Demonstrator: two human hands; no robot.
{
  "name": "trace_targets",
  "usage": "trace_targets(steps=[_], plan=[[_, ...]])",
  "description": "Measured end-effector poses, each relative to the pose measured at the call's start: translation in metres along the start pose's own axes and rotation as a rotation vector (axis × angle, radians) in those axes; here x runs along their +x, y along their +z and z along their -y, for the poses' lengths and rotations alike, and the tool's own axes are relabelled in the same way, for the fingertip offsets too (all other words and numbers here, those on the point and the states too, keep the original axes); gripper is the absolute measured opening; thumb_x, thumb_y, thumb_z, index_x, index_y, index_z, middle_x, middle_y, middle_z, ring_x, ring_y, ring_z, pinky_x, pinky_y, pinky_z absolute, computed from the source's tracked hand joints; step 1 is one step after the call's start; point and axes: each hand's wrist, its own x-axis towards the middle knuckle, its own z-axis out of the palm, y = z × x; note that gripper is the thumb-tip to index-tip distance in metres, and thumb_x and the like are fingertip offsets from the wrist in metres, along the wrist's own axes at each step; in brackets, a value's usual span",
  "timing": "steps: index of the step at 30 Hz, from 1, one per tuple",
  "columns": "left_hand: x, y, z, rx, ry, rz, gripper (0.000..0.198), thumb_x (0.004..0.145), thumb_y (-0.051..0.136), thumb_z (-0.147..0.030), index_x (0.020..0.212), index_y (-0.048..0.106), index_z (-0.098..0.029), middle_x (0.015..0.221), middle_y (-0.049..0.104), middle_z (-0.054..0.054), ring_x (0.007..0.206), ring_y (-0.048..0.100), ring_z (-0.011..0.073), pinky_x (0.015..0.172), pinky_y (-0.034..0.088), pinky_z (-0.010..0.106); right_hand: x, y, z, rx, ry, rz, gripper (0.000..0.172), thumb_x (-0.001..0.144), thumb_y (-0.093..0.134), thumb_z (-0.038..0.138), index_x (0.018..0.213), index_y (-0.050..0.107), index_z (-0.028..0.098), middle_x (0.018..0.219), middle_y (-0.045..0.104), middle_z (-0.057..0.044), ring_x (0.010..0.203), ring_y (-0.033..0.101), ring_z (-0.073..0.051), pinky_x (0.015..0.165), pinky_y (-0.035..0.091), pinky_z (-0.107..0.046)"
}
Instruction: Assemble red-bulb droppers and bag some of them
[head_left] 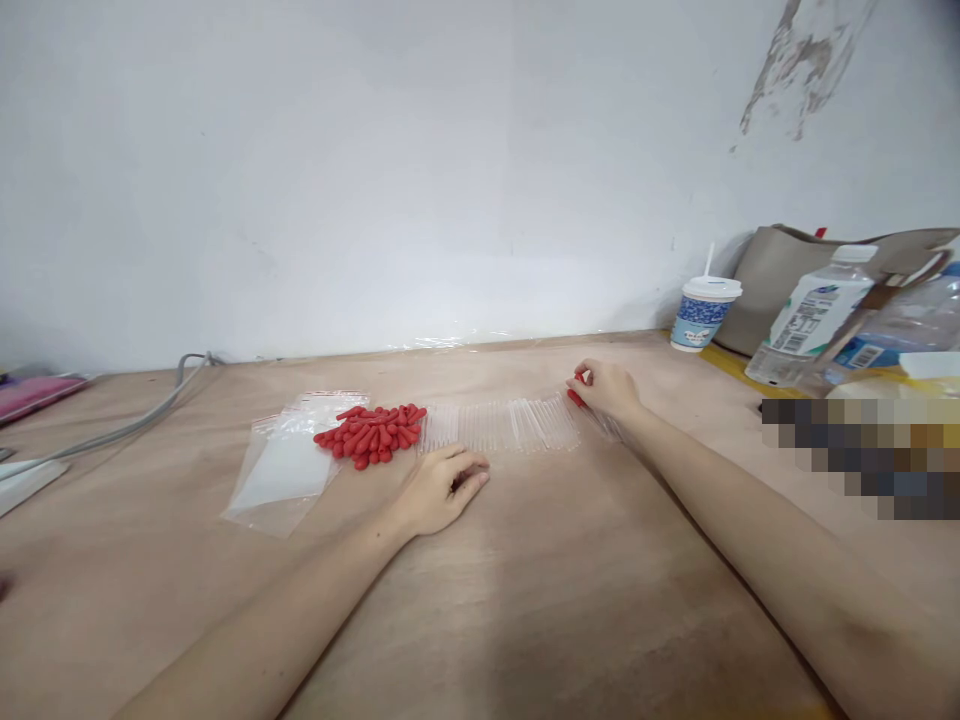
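Note:
My left hand [442, 490] rests on the wooden table, fingers loosely bent and the thumb apart from them, with nothing visible in it. Just beyond it lies a row of thin clear tubes [487, 428], side by side. A pile of red rubber bulbs [367, 435] sits at the row's left end. Past the right end, my right hand [606, 388] is closed, thumb and fingertips pinching a small red rubber bulb [580, 378]. Another red bulb [575, 398] lies just under those fingertips. Clear tubes [604, 425] show beside and partly beneath the right hand.
Clear zip bags [281, 470] lie left of the pile. A grey cable [150, 412] crosses the table at far left. At the right stand a blue-white paper cup [701, 315] with a straw, a water bottle [814, 315] and a grey bag [761, 270]. A white wall [450, 180] backs the table.

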Motion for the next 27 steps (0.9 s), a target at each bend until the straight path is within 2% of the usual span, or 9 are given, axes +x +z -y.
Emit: trace_targets(steps=[3,6,10,12,17,23,27], plan=[[0.000,-0.001,0.000,0.002,0.007,0.000,0.021,0.087,0.046,-0.028,0.096,0.062,-0.019,0.083,0.060,0.004,0.071,0.057,0.0131,0.064,0.045,0.025,0.000,-0.003,0.000,-0.043,0.033,-0.011,0.033,0.074,0.056,0.041,0.099,0.061,0.020,0.081,0.066,-0.006,0.078,0.059,-0.021,0.061,0.038,-0.027],[0.000,-0.001,0.000,0.008,0.006,0.005,0.021,0.087,0.046,-0.029,0.096,0.063,-0.019,0.082,0.059,0.004,0.069,0.057,0.0132,0.063,0.045,0.025,0.001,-0.011,0.006,-0.086,0.082,0.024,0.031,0.072,0.056,0.044,0.090,0.064,0.019,0.084,0.066,-0.007,0.079,0.059,-0.021,0.060,0.039,-0.027],[0.000,0.000,0.001,-0.003,0.014,0.006,0.021,0.088,0.045,-0.028,0.095,0.063,-0.020,0.083,0.059,0.004,0.070,0.057,0.0134,0.064,0.045,0.026,-0.006,-0.022,0.021,-0.098,0.086,0.265,0.022,0.065,0.061,0.041,0.067,0.065,0.020,0.077,0.066,-0.007,0.073,0.060,-0.020,0.056,0.038,-0.026],[0.000,0.000,0.001,-0.004,0.015,0.003,0.021,0.087,0.045,-0.028,0.095,0.063,-0.020,0.083,0.059,0.004,0.070,0.057,0.0134,0.064,0.045,0.025,-0.010,-0.023,0.027,-0.103,0.085,0.330,0.019,0.063,0.062,0.038,0.063,0.065,0.019,0.072,0.065,-0.007,0.068,0.061,-0.020,0.054,0.038,-0.026],[0.000,0.001,0.001,0.002,0.013,0.002,0.020,0.087,0.046,-0.027,0.096,0.063,-0.019,0.082,0.059,0.004,0.070,0.057,0.0133,0.063,0.044,0.025,-0.014,-0.020,0.033,-0.132,0.117,0.362,0.018,0.060,0.062,0.034,0.060,0.062,0.016,0.063,0.063,-0.010,0.062,0.061,-0.021,0.051,0.039,-0.027],[0.000,0.000,0.000,0.009,0.005,0.008,0.020,0.087,0.046,-0.027,0.095,0.063,-0.018,0.081,0.058,0.004,0.069,0.057,0.0129,0.063,0.044,0.025,-0.014,-0.015,0.032,-0.144,0.159,0.361,0.021,0.060,0.061,0.036,0.066,0.062,0.016,0.072,0.065,-0.013,0.066,0.062,-0.025,0.051,0.041,-0.029],[0.000,0.001,0.000,0.017,0.014,0.008,0.020,0.087,0.045,-0.027,0.096,0.061,-0.019,0.082,0.058,0.003,0.068,0.056,0.0132,0.063,0.044,0.026,-0.015,-0.017,0.035,-0.144,0.162,0.349,0.019,0.063,0.059,0.035,0.066,0.061,0.016,0.071,0.064,-0.014,0.067,0.062,-0.026,0.052,0.041,-0.031]])
